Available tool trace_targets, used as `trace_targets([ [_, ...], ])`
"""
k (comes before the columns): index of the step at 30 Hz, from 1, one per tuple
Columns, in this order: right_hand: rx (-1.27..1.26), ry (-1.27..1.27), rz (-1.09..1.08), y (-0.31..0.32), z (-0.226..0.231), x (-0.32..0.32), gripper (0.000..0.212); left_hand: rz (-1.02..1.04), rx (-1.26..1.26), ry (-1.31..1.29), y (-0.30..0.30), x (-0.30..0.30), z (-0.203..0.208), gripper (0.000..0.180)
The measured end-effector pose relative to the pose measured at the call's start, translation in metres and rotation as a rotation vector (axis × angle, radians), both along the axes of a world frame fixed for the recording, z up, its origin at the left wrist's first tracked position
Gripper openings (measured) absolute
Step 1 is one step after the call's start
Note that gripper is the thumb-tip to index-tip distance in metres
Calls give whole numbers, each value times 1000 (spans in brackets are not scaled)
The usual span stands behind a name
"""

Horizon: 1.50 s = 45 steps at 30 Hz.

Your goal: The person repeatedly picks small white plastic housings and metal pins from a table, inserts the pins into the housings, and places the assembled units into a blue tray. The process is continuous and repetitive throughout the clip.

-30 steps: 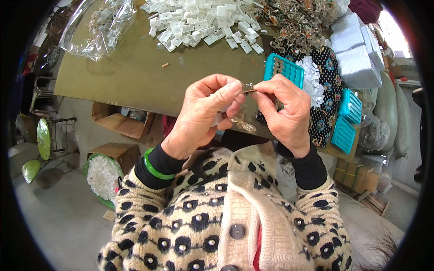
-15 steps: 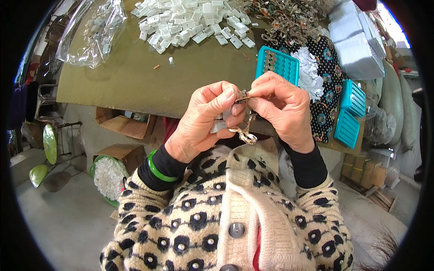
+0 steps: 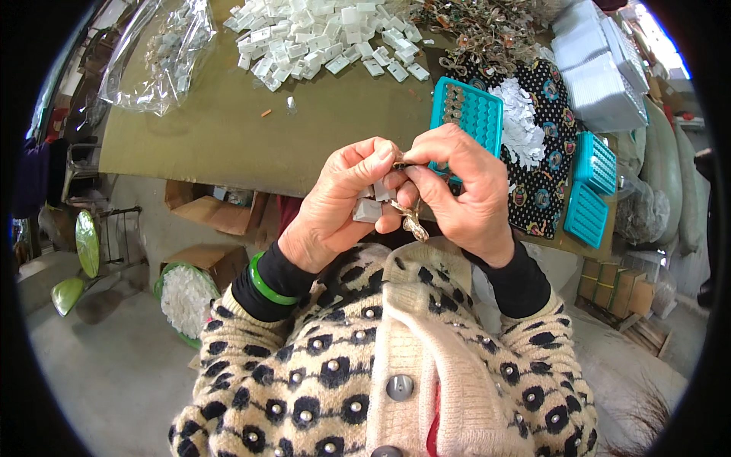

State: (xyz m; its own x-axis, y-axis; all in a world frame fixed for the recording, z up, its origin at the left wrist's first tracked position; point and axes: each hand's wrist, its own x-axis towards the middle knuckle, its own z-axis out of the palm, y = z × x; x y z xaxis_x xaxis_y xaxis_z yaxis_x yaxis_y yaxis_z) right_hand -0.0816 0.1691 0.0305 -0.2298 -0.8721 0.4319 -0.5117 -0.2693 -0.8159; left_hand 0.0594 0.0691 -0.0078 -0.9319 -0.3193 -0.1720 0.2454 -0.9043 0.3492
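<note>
L hand (image 3: 340, 199) pinches sm. part (image 3: 400, 164), white case (image 3: 367, 211) in curled fingers; R hand (image 3: 466, 190) pinches same part; wire bundle (image 3: 413, 224) hangs btwn.

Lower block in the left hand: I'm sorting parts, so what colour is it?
The lower block is white; best seen in the head view.

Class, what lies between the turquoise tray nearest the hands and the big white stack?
White scraps, heaped on a black patterned cloth; the head view shows it.
</note>
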Motion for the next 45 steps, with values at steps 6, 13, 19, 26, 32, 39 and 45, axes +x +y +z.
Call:
trace_targets([
  [6, 30, 64, -71, 0, -12, 3, 10, 93, -180, -156, -5, 6, -5, 18],
  [13, 320, -755, -78, 12, -7, 9, 9, 289, -206, -289, -40, 34, 25, 11],
  [19, 263, -801, -53, 14, -9, 9, 9, 1017, -1135, -355, -115, 70, 67, 7],
  [26, 327, -795, -32, 15, -7, 10, 10, 1027, -2519, -1039, -235, 82, 80, 35],
  [32, 349, -783, -55, 17, -2, 12, 10, 868, -1954, -763, -195, 61, 45, 31],
  [39, 347, -821, 2, 20, -6, 10, 9, 636, -2235, -808, -141, -5, -8, 20],
  [45, 358, -842, -10, 26, -8, 5, 9, 691, -2316, -859, -144, -20, -31, 13],
])
